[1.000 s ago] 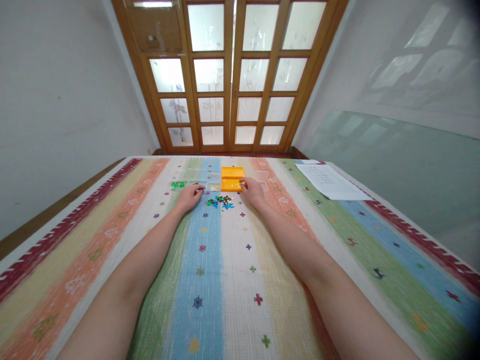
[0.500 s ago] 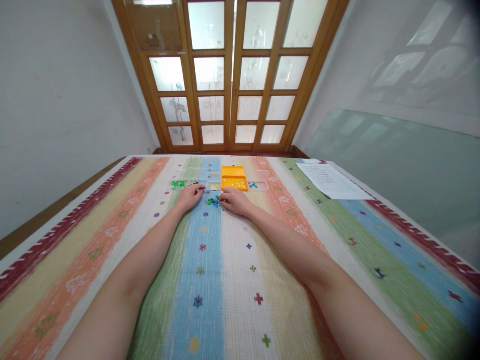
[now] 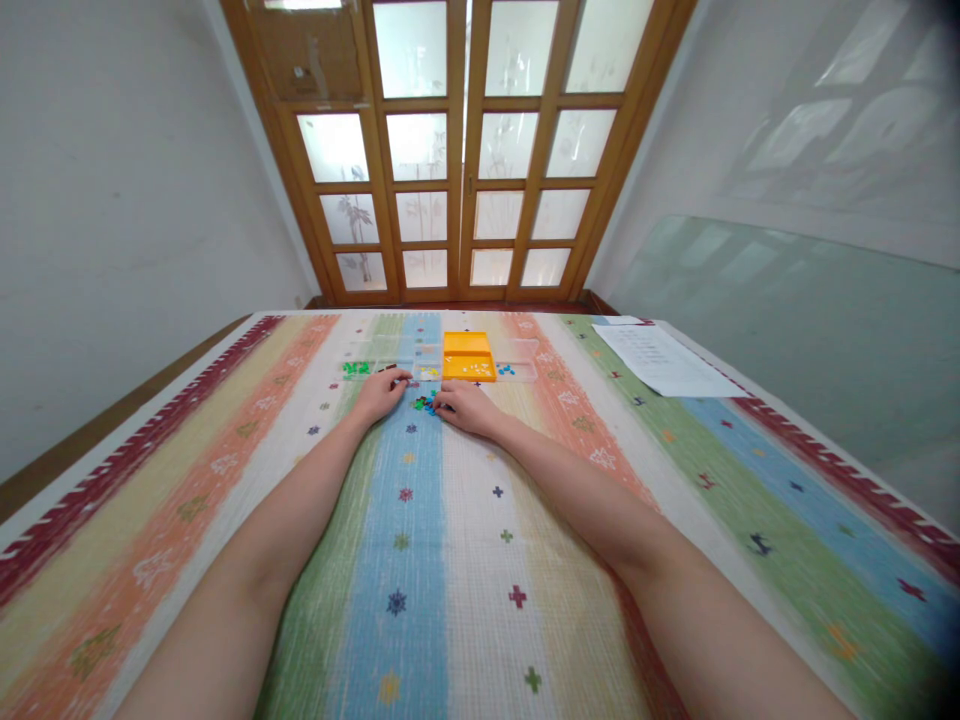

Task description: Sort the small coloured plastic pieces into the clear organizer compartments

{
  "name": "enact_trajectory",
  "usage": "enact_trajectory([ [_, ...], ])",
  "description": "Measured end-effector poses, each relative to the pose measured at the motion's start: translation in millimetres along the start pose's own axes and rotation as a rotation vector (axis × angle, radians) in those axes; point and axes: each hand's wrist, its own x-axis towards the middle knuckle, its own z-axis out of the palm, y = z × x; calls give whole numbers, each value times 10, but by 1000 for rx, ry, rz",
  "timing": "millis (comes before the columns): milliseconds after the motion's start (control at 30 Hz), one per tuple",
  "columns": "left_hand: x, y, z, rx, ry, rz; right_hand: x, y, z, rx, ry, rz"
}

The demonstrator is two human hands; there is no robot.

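Note:
A small pile of green, blue and dark plastic pieces (image 3: 424, 404) lies on the cloth between my hands. My right hand (image 3: 469, 407) is at the pile's right side, its fingers bent together at the pieces; whatever is between the fingertips is too small to name. My left hand (image 3: 382, 395) rests left of the pile, fingers curled in by the front edge of a clear compartment box with dark pieces (image 3: 387, 368). Green pieces (image 3: 356, 368) lie in a clear box at the left, and yellow ones (image 3: 429, 372) in one just right of my left hand.
An open orange case (image 3: 468, 343) holding small white pieces stands behind my right hand. Blue pieces (image 3: 506, 370) lie in a clear box to its right. Printed paper (image 3: 664, 360) lies at the far right on the striped tablecloth (image 3: 480, 600). Glazed doors (image 3: 465, 200) stand beyond the table.
My right hand has moved slightly left, its fingertips closer into the pile of pieces. My left hand stays in nearly the same place.

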Motion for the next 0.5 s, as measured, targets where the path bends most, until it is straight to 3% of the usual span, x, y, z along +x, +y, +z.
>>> enact_trajectory([
  [233,-2,20,-14,-6,-11,-10,-5,75,-38,58,118,54],
  [500,-13,57,-27,-6,-9,-7,-73,391,-95,188,399,405],
])
